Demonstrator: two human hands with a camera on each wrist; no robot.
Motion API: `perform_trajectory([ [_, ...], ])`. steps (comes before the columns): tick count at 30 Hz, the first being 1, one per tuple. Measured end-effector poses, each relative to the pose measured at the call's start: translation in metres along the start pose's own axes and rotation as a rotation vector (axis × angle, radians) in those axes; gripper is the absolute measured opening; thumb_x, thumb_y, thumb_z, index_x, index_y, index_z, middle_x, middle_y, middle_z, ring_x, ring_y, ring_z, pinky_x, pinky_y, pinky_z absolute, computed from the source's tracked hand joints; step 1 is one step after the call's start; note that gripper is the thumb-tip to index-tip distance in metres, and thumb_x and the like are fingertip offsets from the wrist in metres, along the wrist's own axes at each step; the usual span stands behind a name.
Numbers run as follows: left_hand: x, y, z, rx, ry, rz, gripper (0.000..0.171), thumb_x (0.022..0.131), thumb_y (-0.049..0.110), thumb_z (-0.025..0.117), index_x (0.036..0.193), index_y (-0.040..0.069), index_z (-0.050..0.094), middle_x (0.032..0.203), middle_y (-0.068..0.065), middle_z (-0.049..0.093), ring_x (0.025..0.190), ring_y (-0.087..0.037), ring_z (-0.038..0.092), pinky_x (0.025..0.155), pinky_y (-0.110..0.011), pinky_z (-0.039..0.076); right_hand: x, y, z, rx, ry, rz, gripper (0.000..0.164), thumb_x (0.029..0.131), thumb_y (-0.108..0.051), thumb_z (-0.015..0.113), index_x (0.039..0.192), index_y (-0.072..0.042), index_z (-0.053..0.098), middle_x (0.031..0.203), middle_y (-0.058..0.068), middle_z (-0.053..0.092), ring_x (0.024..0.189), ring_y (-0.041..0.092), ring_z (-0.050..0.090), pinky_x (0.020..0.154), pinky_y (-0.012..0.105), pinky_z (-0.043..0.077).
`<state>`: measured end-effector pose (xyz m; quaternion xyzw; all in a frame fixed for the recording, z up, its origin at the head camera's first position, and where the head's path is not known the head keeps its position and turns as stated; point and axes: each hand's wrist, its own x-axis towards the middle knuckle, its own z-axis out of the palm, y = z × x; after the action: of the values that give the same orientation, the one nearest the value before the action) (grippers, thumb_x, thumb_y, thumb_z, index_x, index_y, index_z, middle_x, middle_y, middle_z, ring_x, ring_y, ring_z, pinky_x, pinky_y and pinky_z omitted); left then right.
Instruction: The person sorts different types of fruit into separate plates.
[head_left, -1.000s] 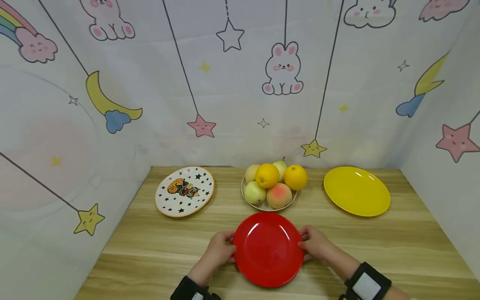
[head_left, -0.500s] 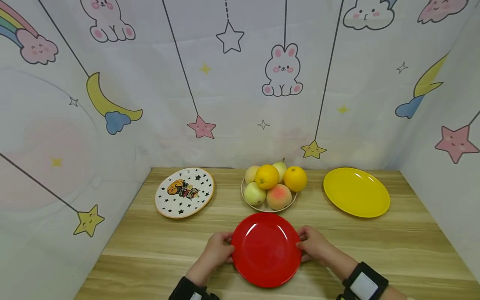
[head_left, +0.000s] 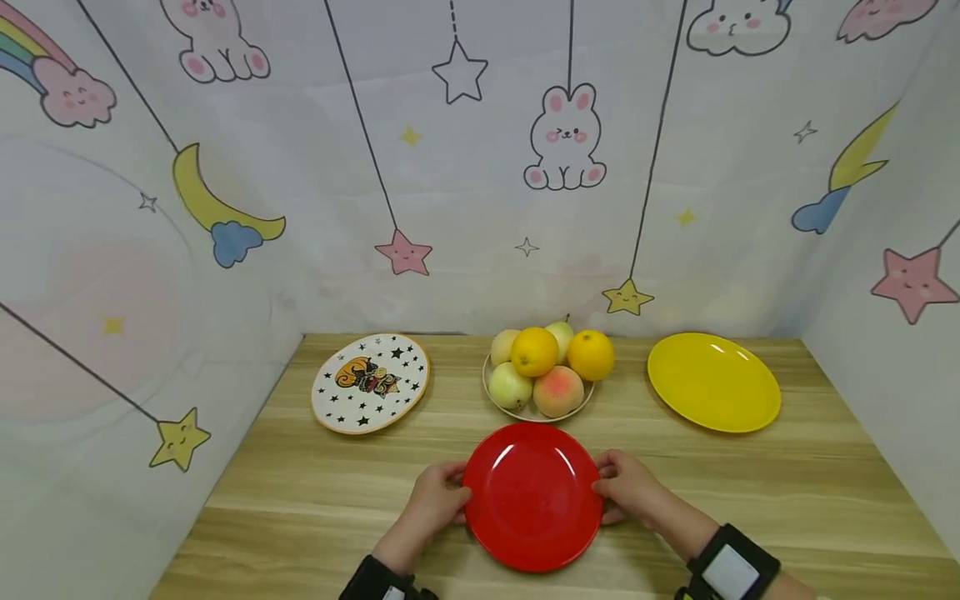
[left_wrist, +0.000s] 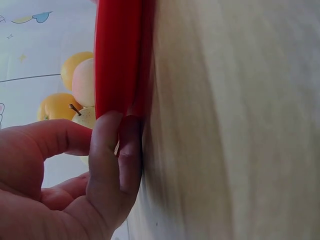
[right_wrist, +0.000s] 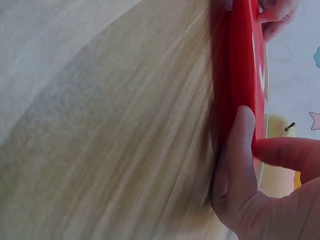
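A round red plate [head_left: 534, 500] lies at the front middle of the wooden table, its glossy inside facing up. My left hand [head_left: 435, 500] pinches its left rim, thumb on top and fingers underneath. On the opposite side, my right hand [head_left: 628, 486] grips the right rim in the same way. The left wrist view shows fingers [left_wrist: 106, 135] curled against the underside of the red plate [left_wrist: 117, 55], close over the wood. Fingers [right_wrist: 243, 135] of the right hand meet the plate's outer wall low by the table in the right wrist view.
Just behind the red plate stands a shallow dish [head_left: 534, 414] heaped with oranges, pears and a peach [head_left: 558, 392]. A white plate with black stars [head_left: 367, 410] lies back left, a yellow plate [head_left: 714, 383] back right. Cartoon-printed cloth [head_left: 480, 183] walls the table's back and sides.
The red plate and both hands have shifted very slightly left since one second ago. The grip on the rim is the same; the other dishes stay put.
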<state>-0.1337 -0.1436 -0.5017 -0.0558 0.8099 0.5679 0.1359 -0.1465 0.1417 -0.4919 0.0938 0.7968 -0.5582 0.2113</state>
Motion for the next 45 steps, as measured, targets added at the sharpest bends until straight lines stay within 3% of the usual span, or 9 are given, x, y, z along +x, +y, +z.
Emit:
perform_trajectory([
  [5,0.001,0.001,-0.001,0.025,0.011,0.018,0.047,0.079,-0.001,0.054,0.125,-0.008,0.055,0.103,-0.018,0.065,0.061,-0.010,0.059,0.052,-0.032,0.055,0.001,0.001,-0.002,-0.048,0.011,-0.031,0.032,0.086,-0.001,0.061,0.115,0.006,0.051,0.093,0.014,0.055,0.060,0.020,0.059,0.049,0.037,0.054],
  [9,0.004,0.003,-0.005,0.138,0.046,0.079,0.044,0.080,0.004,0.057,0.123,-0.007,0.057,0.089,-0.011,0.065,0.055,-0.011,0.057,0.049,-0.028,0.052,0.000,0.000,-0.005,-0.034,0.006,-0.035,0.035,0.086,-0.003,0.061,0.118,0.006,0.050,0.094,0.014,0.055,0.064,0.019,0.058,0.050,0.037,0.055],
  [13,0.009,0.007,-0.014,0.254,0.113,0.138,0.043,0.081,0.009,0.059,0.123,-0.004,0.058,0.089,-0.009,0.067,0.066,-0.012,0.060,0.057,-0.026,0.050,-0.002,0.000,-0.007,0.035,0.004,-0.026,0.037,0.087,-0.005,0.060,0.120,0.006,0.048,0.098,0.014,0.052,0.073,0.020,0.055,0.054,0.038,0.056],
  [16,0.012,0.011,-0.023,0.284,0.196,0.137,0.040,0.084,0.012,0.061,0.122,-0.001,0.060,0.093,-0.008,0.067,0.077,-0.014,0.063,0.065,-0.026,0.049,-0.005,0.002,-0.007,0.051,0.011,-0.041,0.038,0.086,-0.004,0.060,0.121,0.006,0.047,0.099,0.014,0.051,0.074,0.020,0.054,0.055,0.039,0.056],
  [20,0.017,0.016,-0.044,0.235,0.319,0.116,0.036,0.087,0.012,0.060,0.121,0.001,0.060,0.096,-0.010,0.066,0.084,-0.020,0.065,0.067,-0.027,0.049,-0.008,0.004,-0.007,0.031,0.028,-0.049,0.037,0.086,-0.004,0.060,0.120,0.004,0.048,0.097,0.013,0.052,0.070,0.019,0.057,0.052,0.038,0.055],
  [28,0.031,0.012,-0.105,0.200,0.567,0.103,0.037,0.088,0.011,0.054,0.123,0.000,0.057,0.105,-0.020,0.060,0.094,-0.030,0.060,0.079,-0.033,0.046,-0.011,0.007,-0.010,0.013,0.028,-0.030,0.035,0.087,-0.008,0.058,0.120,0.000,0.050,0.092,0.010,0.059,0.068,0.020,0.060,0.048,0.038,0.052],
  [36,0.039,-0.009,-0.155,0.093,0.632,-0.010,0.049,0.089,0.001,0.047,0.136,-0.005,0.039,0.127,-0.028,0.041,0.111,-0.037,0.040,0.091,-0.044,0.035,-0.011,0.012,-0.008,0.044,0.001,-0.046,0.033,0.089,-0.006,0.057,0.120,0.003,0.049,0.089,0.009,0.059,0.065,0.020,0.060,0.048,0.037,0.052],
  [40,0.040,-0.018,-0.168,0.074,0.676,-0.079,0.057,0.086,0.000,0.047,0.142,-0.005,0.033,0.133,-0.030,0.036,0.113,-0.038,0.038,0.088,-0.043,0.036,-0.012,0.012,-0.007,0.059,-0.013,-0.049,0.034,0.089,-0.005,0.057,0.121,0.005,0.048,0.088,0.010,0.058,0.064,0.020,0.060,0.049,0.036,0.053],
  [45,0.047,-0.027,-0.176,-0.030,0.674,-0.153,0.062,0.089,0.003,0.047,0.145,-0.007,0.023,0.139,-0.034,0.030,0.121,-0.041,0.035,0.098,-0.047,0.035,-0.011,0.014,-0.006,0.052,-0.007,-0.032,0.035,0.089,-0.006,0.057,0.121,0.005,0.049,0.084,0.009,0.058,0.063,0.019,0.060,0.049,0.036,0.053],
])
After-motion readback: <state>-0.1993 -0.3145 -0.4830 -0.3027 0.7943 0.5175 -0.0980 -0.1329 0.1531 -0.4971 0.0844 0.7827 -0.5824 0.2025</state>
